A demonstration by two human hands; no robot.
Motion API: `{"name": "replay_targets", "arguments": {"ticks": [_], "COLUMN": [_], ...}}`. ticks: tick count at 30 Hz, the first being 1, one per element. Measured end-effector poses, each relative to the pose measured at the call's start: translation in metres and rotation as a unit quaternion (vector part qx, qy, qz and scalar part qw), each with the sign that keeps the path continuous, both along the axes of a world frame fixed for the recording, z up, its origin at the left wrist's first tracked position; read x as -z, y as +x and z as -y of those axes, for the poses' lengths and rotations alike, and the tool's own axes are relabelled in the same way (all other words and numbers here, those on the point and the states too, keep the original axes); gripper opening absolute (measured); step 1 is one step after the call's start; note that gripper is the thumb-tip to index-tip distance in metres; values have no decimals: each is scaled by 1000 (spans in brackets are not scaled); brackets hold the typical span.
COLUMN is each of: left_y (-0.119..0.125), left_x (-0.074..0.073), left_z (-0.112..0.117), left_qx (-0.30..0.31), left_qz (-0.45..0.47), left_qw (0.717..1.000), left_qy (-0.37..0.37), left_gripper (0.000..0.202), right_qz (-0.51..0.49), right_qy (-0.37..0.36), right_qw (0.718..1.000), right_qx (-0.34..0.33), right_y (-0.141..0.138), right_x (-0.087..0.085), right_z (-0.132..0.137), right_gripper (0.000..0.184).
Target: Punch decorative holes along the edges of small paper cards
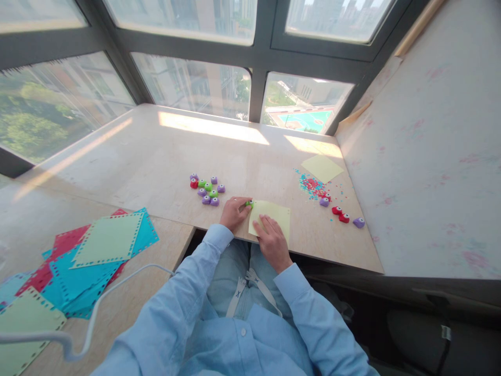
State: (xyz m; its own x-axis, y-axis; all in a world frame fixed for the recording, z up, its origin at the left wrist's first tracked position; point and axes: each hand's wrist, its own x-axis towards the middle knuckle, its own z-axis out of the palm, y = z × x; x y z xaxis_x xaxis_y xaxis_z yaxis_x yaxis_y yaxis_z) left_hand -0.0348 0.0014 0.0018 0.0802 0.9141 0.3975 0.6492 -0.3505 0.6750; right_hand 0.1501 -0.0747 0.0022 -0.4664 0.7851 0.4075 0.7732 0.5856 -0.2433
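In the head view, a pale yellow-green sheet of paper (pixel 279 211) lies at the near edge of the wooden surface, with small holes at its top right corner. My left hand (pixel 235 213) is closed around a small green hole punch (pixel 249 203) at the sheet's upper left corner. My right hand (pixel 270 237) rests on the sheet, fingers stretched out and pressing it down. To the left beyond my left hand stands a group of small purple, green and red hole punches (pixel 208 187) with eye-like tops.
At right lie red and blue confetti (pixel 311 185), another pale sheet (pixel 323 168), red punches (pixel 340 214) and a purple punch (pixel 358 223). Punched sheets (pixel 109 237) in red, blue and green overlap on the left. A white cable (pixel 96 308) crosses there. Windows and a wall border the surface.
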Motion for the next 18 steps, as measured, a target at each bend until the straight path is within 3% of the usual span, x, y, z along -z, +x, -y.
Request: {"name": "replay_targets", "arguments": {"ticks": [9,18], "left_y": [0,0], "left_x": [-2,-2], "left_z": [1,1], "left_qx": [4,0], "left_qz": [11,8], "left_qw": [1000,1000], "left_qy": [-7,-2], "left_gripper": [26,27], "right_qz": [34,45], "right_qy": [-14,-46], "right_qw": [999,997], "right_qx": [-35,-51], "right_y": [6,12], "right_x": [-8,-13], "right_z": [-3,-1], "right_gripper": [38,46]}}
